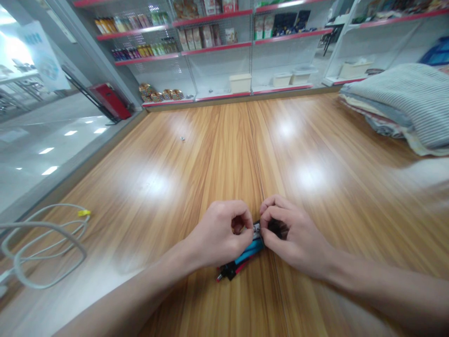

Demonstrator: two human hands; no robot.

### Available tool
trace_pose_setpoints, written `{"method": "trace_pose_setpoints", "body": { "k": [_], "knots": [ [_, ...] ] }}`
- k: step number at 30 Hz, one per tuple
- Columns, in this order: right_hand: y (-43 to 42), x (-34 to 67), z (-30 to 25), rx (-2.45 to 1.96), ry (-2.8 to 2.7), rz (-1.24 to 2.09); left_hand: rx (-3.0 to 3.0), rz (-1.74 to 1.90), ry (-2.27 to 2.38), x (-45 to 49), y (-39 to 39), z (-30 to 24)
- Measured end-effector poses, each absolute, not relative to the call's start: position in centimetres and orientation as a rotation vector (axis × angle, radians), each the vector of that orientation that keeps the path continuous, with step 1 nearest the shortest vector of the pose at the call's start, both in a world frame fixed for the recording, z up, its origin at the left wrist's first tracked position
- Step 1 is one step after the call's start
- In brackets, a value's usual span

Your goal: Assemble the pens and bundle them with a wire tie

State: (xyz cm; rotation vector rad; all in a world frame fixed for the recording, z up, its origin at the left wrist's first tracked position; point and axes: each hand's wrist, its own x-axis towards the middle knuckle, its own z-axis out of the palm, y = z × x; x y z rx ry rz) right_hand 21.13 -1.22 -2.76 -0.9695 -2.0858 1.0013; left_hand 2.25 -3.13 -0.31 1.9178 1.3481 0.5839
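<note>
A small bundle of what look like pens (248, 251), with blue, black and pink parts, lies on the wooden table right in front of me. Its near end shows black pieces and a silver tip with a bit of red. At the far end is a small white and dark printed piece (257, 229). My left hand (224, 232) is closed in a pinch at that end, covering much of the bundle. My right hand (293, 231) pinches the opposite edge, thumb against fingers. What exactly lies between the fingertips is partly hidden.
A coiled pale cable (52, 248) with a yellow tag lies at the left. Folded striped cloths (403, 103) are stacked at the right rear. A tiny shiny object (182, 139) sits farther back on the table (224, 159). Shelves of goods (217, 47) stand behind.
</note>
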Motion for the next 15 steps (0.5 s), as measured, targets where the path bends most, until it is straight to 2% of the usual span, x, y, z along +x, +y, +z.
{"method": "trace_pose_setpoints", "body": {
  "k": [15],
  "knots": [
    [-1.3,21.19,-2.83,-0.919,-2.112,0.925,1.999,0.455,1.341,1.34,-2.4,-0.03]
  ]
}}
